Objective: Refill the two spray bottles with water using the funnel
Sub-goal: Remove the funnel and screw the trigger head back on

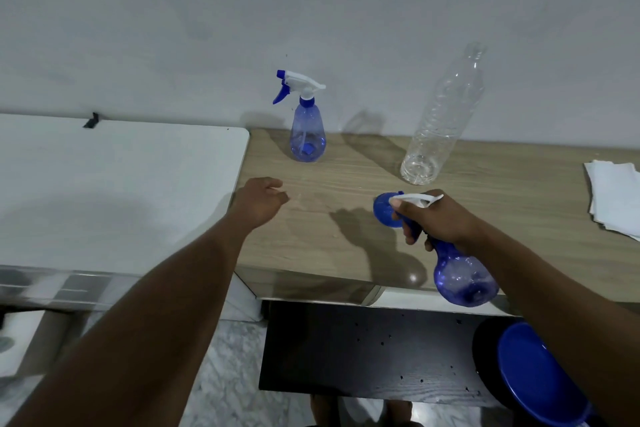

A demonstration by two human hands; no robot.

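One blue see-through spray bottle [307, 135] with a white and blue trigger head stands upright near the wall on the wooden table [346, 253]. My right hand [440, 218] grips a second spray bottle [462, 276] at its neck and trigger, tilted, with its round body hanging over the table's front edge. A blue round piece [384, 213], apparently the funnel, lies just left of that hand, partly hidden by my fingers. My left hand [259, 201] hovers over the table's left end, fingers loosely curled, holding nothing. A clear plastic water bottle [440, 121] without a cap stands by the wall.
A white table [121, 191] adjoins the wooden one on the left. Folded white paper [613, 198] lies at the right edge. Below the table is a black board [363, 350], and a blue round container [536, 374] sits at the bottom right.
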